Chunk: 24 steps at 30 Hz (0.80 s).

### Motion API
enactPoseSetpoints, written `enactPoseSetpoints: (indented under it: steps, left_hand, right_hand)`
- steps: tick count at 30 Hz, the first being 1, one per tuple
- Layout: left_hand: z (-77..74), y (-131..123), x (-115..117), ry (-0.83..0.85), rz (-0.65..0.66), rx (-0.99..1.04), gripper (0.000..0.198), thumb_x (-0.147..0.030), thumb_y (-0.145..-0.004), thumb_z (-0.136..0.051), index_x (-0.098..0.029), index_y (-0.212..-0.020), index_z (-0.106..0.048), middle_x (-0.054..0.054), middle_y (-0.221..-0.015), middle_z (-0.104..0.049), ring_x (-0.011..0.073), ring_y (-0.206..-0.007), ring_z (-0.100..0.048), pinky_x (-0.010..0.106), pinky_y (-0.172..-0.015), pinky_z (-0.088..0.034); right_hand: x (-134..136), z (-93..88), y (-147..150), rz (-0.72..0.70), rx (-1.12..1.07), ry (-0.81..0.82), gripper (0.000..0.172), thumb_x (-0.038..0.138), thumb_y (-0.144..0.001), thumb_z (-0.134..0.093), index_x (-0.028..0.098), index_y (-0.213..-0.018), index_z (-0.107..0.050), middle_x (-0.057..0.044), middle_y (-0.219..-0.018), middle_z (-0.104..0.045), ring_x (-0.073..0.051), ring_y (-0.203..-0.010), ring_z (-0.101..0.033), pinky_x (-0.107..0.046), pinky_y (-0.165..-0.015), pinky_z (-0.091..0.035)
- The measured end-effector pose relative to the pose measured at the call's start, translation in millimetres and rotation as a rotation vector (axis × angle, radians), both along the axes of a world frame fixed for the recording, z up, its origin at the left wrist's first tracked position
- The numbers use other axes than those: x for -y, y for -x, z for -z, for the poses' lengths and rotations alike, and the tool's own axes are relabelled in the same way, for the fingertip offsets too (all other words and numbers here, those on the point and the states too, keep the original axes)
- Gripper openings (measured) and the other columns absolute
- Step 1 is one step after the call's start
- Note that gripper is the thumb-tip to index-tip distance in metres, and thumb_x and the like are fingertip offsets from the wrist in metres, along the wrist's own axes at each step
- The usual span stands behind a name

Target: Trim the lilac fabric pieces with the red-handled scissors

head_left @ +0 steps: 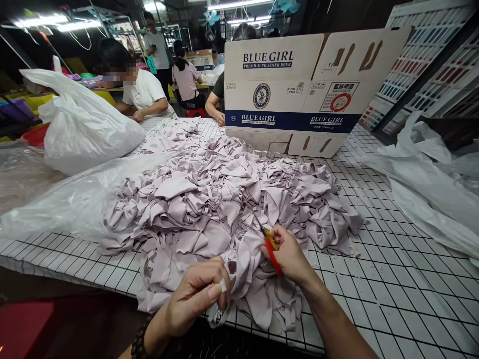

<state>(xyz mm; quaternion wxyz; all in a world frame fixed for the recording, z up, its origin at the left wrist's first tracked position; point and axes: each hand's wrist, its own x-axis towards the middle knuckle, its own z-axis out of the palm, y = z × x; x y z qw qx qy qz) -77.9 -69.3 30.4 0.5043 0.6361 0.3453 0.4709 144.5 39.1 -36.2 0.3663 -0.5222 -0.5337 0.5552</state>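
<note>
A large heap of pale lilac garment pieces, with narrow straps among them, is spread over the table. My left hand is closed in a pinch at the heap's near edge, on a lilac garment piece. A small white bit shows at the thumb tip; I cannot tell what it is. A strap end hangs below these fingers. My right hand grips small scissors with red and yellow handles. Their blades point up and away, over the fabric; whether they are apart is unclear.
Black-and-white checked cloth covers the table. Behind the heap stands a Blue Girl beer carton. A full white plastic bag and clear plastic sheeting lie left; more white plastic lies right. A person works across the table.
</note>
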Motion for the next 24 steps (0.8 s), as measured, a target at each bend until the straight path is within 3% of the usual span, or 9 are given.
enactPoseSetpoints:
  steps: [3,6,9,13,15,16,19,21,24]
  left_hand:
    - [-3.5,-2,3,-0.070,0.041,-0.075,0.041,-0.036,-0.095,-0.042,-0.017,-0.060,-0.053,0.005,-0.061,-0.061,0.0163,-0.064,-0.053,0.032,-0.076,-0.039]
    - [1.4,-7,-1,0.002,0.099,-0.393,0.039,-0.032,-0.092,-0.044,-0.019,-0.057,-0.049,0.004,-0.058,-0.055,0.0167,-0.062,-0.051,0.029,-0.067,-0.038]
    - [11.7,-12,-13,0.105,-0.122,-0.746,0.035,-0.028,-0.090,-0.048,-0.018,-0.057,-0.052,0.003,-0.062,-0.054,0.0166,-0.063,-0.051,0.027,-0.061,-0.035]
    - [10.7,-17,-22,0.037,-0.515,-0.866,0.026,-0.034,-0.086,-0.056,-0.018,-0.067,-0.063,0.008,-0.093,-0.062,0.0185,-0.074,-0.054,0.028,-0.067,-0.039]
    - [5.8,-25,-17,0.031,-0.568,-0.728,0.017,-0.033,-0.084,-0.059,-0.019,-0.079,-0.067,0.010,-0.105,-0.060,0.0200,-0.081,-0.056,0.028,-0.071,-0.041]
    - [5.1,-31,-14,0.067,-0.510,-0.612,0.016,-0.032,-0.084,-0.060,-0.019,-0.084,-0.068,0.010,-0.103,-0.061,0.0199,-0.083,-0.056,0.028,-0.071,-0.042]
    - [17.1,-55,-4,0.446,-0.072,-0.173,0.021,-0.035,-0.084,-0.060,-0.017,-0.089,-0.069,0.007,-0.085,-0.065,0.0140,-0.064,-0.053,0.024,-0.060,-0.042]
    - [33.3,-71,-5,0.767,0.079,0.136,0.027,-0.037,-0.078,-0.065,-0.014,-0.092,-0.069,0.005,-0.081,-0.067,0.0093,-0.052,-0.049,0.022,-0.052,-0.040]
    - [52.1,-89,-15,0.961,-0.131,0.512,0.032,-0.028,-0.071,-0.070,-0.011,-0.098,-0.068,0.008,-0.093,-0.069,0.0073,-0.055,-0.052,0.022,-0.057,-0.045]
  right_hand:
    - [7,-5.1,-21,0.048,-0.028,-0.020,0.045,0.039,-0.056,-0.084,0.024,-0.079,-0.048,0.002,-0.074,-0.062,-0.015,-0.065,-0.060,-0.026,-0.058,-0.049]
    - [19,-8.5,-56,0.017,0.005,0.012,0.047,0.034,-0.052,-0.088,0.023,-0.076,-0.048,0.002,-0.072,-0.063,-0.017,-0.065,-0.063,-0.027,-0.057,-0.050]
    - [25,-7.3,-71,0.001,0.094,-0.022,0.040,0.037,-0.063,-0.083,0.023,-0.076,-0.047,-0.001,-0.076,-0.067,-0.021,-0.071,-0.067,-0.031,-0.062,-0.054]
    - [8,-10.1,-43,-0.088,0.146,-0.141,0.027,0.034,-0.077,-0.072,0.024,-0.087,-0.049,-0.002,-0.091,-0.068,-0.021,-0.082,-0.067,-0.032,-0.070,-0.054]
    - [-8,-14.5,-18,-0.167,0.197,-0.189,0.022,0.028,-0.077,-0.072,0.023,-0.089,-0.054,0.002,-0.083,-0.066,-0.019,-0.075,-0.064,-0.032,-0.069,-0.053]
    - [-16,-16.6,-7,-0.205,0.224,-0.212,0.019,0.026,-0.079,-0.071,0.021,-0.090,-0.057,0.002,-0.081,-0.065,-0.018,-0.074,-0.063,-0.032,-0.070,-0.053]
    - [-32,-19.5,18,-0.290,0.278,-0.264,0.020,0.031,-0.089,-0.063,0.016,-0.102,-0.063,-0.001,-0.095,-0.066,-0.019,-0.083,-0.064,-0.036,-0.075,-0.054]
    - [-35,-19.0,21,-0.291,0.281,-0.283,0.023,0.034,-0.092,-0.059,0.015,-0.105,-0.063,-0.003,-0.102,-0.065,-0.019,-0.086,-0.065,-0.037,-0.075,-0.055]
    - [-30,-20.6,8,-0.196,0.225,-0.299,0.016,0.030,-0.086,-0.065,0.017,-0.091,-0.058,0.000,-0.085,-0.065,-0.018,-0.079,-0.065,-0.032,-0.071,-0.053]
